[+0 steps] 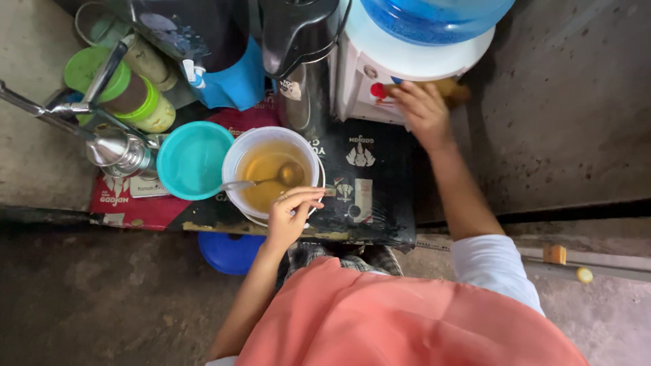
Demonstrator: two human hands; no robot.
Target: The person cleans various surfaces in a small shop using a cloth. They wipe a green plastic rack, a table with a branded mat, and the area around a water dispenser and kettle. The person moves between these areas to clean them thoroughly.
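A white bucket [234,163] of amber liquid stands on the dark printed table cover [380,203], with a metal ladle [285,176] lying in it. My left hand [290,217] grips the bucket's near rim, fingers curled over the edge. My right hand [422,112] reaches to the front of a white water dispenser [380,64], fingers at its red and blue taps, pressing a yellowish cup or glass [451,88] against them. A blue water bottle [434,17] sits on top of the dispenser.
A teal bowl [193,159] sits left of the bucket. Behind it stand a black thermos pot [295,41], green-lidded jars [129,95], a metal kettle [119,152] and a metal rod. A blue lid [227,252] lies on the floor below. Concrete walls flank both sides.
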